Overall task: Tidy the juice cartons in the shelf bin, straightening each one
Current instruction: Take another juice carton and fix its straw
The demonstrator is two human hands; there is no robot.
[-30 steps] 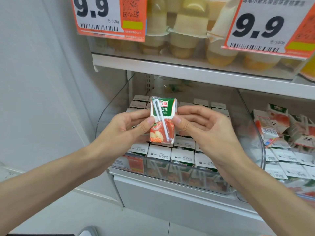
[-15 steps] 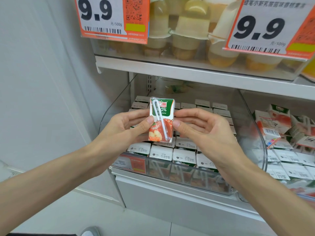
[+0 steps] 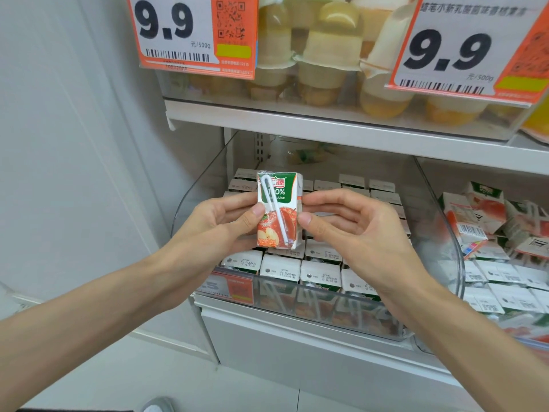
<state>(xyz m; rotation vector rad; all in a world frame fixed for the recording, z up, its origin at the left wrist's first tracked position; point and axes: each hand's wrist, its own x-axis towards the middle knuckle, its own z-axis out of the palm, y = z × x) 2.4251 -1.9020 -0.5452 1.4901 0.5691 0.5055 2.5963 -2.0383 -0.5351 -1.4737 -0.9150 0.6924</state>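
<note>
1. A pale wall (image 3: 74,144) fills the left side. Beside it is a white shelf (image 3: 326,126) hung with two orange price tags (image 3: 193,34), each reading 9.9. Cups of yellow jelly (image 3: 329,55) are stacked behind the tags.
2. Below the shelf sits a clear bin (image 3: 297,304), packed with rows of upright juice cartons (image 3: 320,273) whose white tops face the camera.
3. The left forearm comes in from the lower left. The left hand (image 3: 214,230) has its thumb on the near left edge of one carton, and its fingers wrap round the back.
4. This held carton (image 3: 277,209) is in the air, upright, in front of and above the bin's left rows and touching none of them. Its printed face, with a wrapped white straw (image 3: 274,209), is towards the camera.
5. The right hand (image 3: 350,230) mirrors the left. Its thumb tip is on the carton's right edge and its fingers curl behind. Both grips are pinching the carton, one on each side.
6. Further right, a neighbouring bin (image 3: 457,263) holds more cartons, and some of them (image 3: 481,215) lie tumbled on top at odd angles.
7. Compared with a second ago, both grips are unchanged and the carton hangs over the same part of the bin. It may have turned a little, but that is too slight to say for sure. The price tags sit slightly further right, as if the head had shifted.
</note>
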